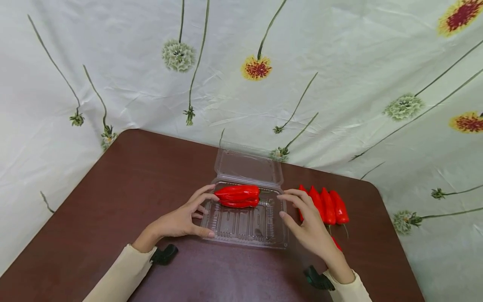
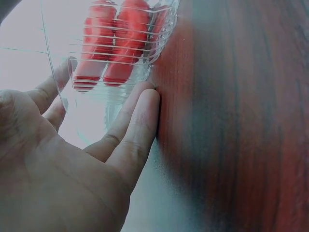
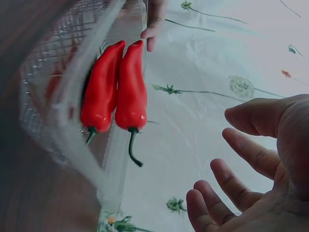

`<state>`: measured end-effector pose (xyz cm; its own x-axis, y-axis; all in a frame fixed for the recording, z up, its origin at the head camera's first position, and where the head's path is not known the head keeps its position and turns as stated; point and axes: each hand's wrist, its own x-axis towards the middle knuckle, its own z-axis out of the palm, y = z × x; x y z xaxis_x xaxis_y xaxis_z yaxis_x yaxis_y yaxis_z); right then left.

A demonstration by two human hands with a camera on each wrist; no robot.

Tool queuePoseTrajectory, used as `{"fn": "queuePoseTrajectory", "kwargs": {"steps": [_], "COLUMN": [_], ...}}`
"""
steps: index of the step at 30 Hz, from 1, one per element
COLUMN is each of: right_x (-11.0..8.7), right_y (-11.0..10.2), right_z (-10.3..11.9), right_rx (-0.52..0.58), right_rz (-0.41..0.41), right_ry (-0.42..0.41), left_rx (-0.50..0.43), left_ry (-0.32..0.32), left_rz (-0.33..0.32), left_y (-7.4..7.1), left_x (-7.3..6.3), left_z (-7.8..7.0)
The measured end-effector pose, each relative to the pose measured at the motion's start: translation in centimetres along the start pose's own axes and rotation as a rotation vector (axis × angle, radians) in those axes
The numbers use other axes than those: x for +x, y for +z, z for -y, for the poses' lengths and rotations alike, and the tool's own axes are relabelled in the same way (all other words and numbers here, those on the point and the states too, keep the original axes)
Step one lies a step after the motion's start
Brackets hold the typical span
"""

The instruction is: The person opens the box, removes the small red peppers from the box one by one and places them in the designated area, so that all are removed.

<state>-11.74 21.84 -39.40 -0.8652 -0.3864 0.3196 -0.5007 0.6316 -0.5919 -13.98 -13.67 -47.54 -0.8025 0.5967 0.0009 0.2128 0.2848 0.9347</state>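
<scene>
A clear plastic clamshell box point(image 1: 247, 220) lies on the table with its lid point(image 1: 249, 167) folded back. Long red peppers point(image 1: 237, 193) lie side by side in its far half; the right wrist view shows green stems on two peppers point(image 3: 131, 92). My left hand point(image 1: 179, 220) is spread along the box's left side, its fingers touching the plastic in the left wrist view. At the right side hovers my right hand point(image 1: 311, 222), fingers loosely bent and holding nothing. The right wrist view shows this hand point(image 3: 256, 169) apart from the peppers.
Several more red peppers point(image 1: 329, 205) lie in a row on the brown table point(image 1: 151, 180), right of the box. Another pepper point(image 1: 336, 243) is partly hidden behind the right hand. A pale flowered cloth point(image 1: 226, 92) hangs behind the table.
</scene>
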Motion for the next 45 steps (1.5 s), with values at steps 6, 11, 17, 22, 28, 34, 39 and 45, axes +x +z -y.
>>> {"fn": "queuePoseTrajectory", "kwargs": {"steps": [6, 11, 17, 22, 28, 34, 39, 45], "right_x": [2.4, 4.1, 6.4, 8.1, 9.7, 10.1, 10.0, 9.9], "right_y": [0.2, 0.6, 1.8, 3.0, 4.4, 5.8, 6.7, 7.1], "right_z": [0.6, 0.5, 0.2, -0.2, -0.3, -0.1, -0.2, -0.3], "right_rx": [0.049, 0.202, 0.349, 0.412, 0.302, 0.186, 0.125, 0.099], "right_rz": [0.089, 0.227, 0.311, 0.344, 0.397, 0.423, 0.403, 0.393], "right_ry": [-0.036, -0.006, 0.032, 0.097, 0.133, 0.107, 0.099, 0.1], "left_rx": [-0.001, -0.012, -0.019, -0.021, -0.018, -0.022, -0.03, -0.027], "left_ry": [-0.001, -0.003, -0.002, -0.01, -0.01, -0.01, -0.013, -0.018], "left_rz": [0.001, 0.005, 0.001, 0.002, -0.005, 0.0, 0.003, 0.003], "left_y": [-0.1, -0.1, -0.1, -0.2, -0.2, -0.2, -0.2, -0.2], "left_x": [0.0, 0.0, 0.0, 0.1, 0.1, 0.1, 0.1, 0.1], "left_z": [0.0, 0.0, 0.0, 0.1, 0.2, 0.1, 0.1, 0.1]}}
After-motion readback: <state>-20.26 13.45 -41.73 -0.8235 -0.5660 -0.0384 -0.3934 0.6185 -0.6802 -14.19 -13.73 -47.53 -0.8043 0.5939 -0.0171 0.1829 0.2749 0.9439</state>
